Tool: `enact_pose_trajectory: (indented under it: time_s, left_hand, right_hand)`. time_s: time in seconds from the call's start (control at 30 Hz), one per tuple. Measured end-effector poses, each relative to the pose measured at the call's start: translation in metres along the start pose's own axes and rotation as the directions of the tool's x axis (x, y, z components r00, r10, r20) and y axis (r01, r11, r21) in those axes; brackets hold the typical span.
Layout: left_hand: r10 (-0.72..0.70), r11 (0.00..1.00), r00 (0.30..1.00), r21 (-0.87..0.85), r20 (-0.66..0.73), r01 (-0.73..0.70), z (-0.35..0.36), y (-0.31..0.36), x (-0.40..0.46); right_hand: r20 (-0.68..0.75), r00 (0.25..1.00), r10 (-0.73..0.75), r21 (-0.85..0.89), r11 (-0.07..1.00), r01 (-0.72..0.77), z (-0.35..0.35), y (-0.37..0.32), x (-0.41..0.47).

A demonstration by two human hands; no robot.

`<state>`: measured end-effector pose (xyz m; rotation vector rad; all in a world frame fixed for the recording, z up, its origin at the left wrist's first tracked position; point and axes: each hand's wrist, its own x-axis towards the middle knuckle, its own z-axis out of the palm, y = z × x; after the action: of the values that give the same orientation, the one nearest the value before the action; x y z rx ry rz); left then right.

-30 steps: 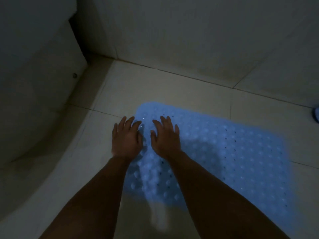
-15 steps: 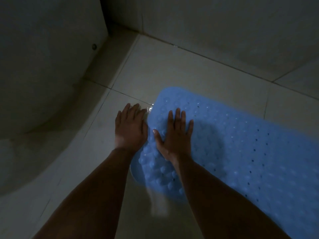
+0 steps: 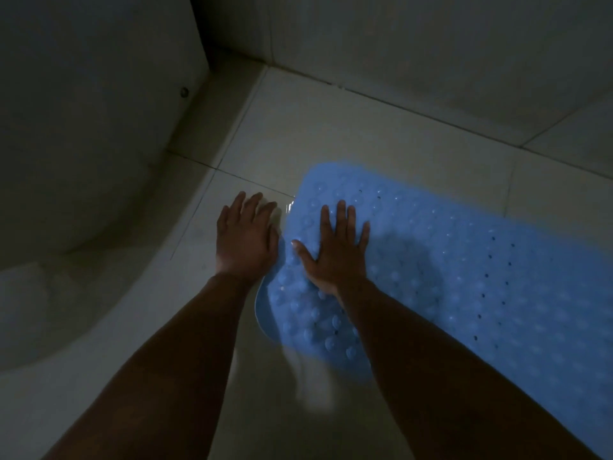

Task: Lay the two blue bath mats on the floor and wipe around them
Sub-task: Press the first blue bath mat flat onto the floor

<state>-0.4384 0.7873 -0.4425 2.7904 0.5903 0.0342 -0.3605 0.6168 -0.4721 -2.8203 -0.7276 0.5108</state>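
One blue bath mat point(image 3: 464, 277), bumpy and dotted with small holes, lies flat on the pale tiled floor point(image 3: 348, 137) and runs off to the right. My right hand point(image 3: 338, 250) presses flat on the mat's left end with its fingers spread. My left hand point(image 3: 245, 237) lies flat on the wet tile just left of the mat's edge, fingers straight. I see no second mat. A pale blurred patch point(image 3: 315, 383) shows on the floor below the mat's near corner; I cannot tell what it is.
A curved white tub wall point(image 3: 83, 161) fills the left side, with a small screw point(image 3: 184, 91) in it. Tiled walls point(image 3: 431, 44) meet the floor at the back. The room is dim.
The view has swung so the mat now sits further right. My left hand has slid off the mat onto the tile beside it; my right hand has spread flat on the mat.
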Motion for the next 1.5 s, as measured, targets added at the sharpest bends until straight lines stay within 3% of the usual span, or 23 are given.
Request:
enact_pose_trajectory:
  time_s: [0.07,0.17,0.27,0.37,0.43,0.53,1.13,1.37,1.5]
  left_hand:
    - [0.051,0.999,0.998,0.016,0.026,-0.051,-0.004,0.009,0.000]
    - [0.088,0.996,0.992,-0.021,0.096,-0.086,-0.002,0.032,0.004]
    - [0.164,0.986,0.971,-0.043,0.171,-0.159,0.016,0.059,0.008]
    - [0.260,0.957,0.941,0.074,0.218,-0.281,0.044,0.072,0.008]
    - [0.256,0.949,0.948,0.136,0.189,-0.283,0.058,0.075,0.006]
    - [0.246,0.942,0.955,0.193,0.164,-0.275,0.069,0.076,0.002]
    - [0.260,0.943,0.950,0.164,0.173,-0.288,0.069,0.076,0.003]
    - [0.246,0.957,0.907,0.062,0.342,-0.283,0.043,0.078,0.013]
    - [0.257,0.959,0.934,0.056,0.249,-0.278,0.028,0.068,-0.011]
  right_hand:
    - [0.007,1.000,0.019,0.153,0.988,-0.019,-0.018,0.000,0.003]
    - [-0.117,0.993,0.024,0.368,0.930,0.021,-0.050,0.015,0.008]
    - [-0.258,0.966,0.015,0.358,0.930,0.082,-0.063,0.043,0.011]
    - [-0.393,0.919,0.018,0.341,0.931,0.128,-0.064,0.073,0.016]
    - [-0.449,0.893,0.025,0.335,0.931,0.142,-0.064,0.091,0.019]
    - [-0.435,0.900,0.036,0.330,0.936,0.122,-0.063,0.109,0.022]
    - [-0.456,0.887,0.065,0.356,0.927,0.115,-0.074,0.121,0.026]
    - [-0.451,0.890,0.067,0.308,0.948,0.085,-0.088,0.110,0.005]
    - [-0.490,0.869,0.064,0.297,0.950,0.098,-0.090,0.097,-0.002]
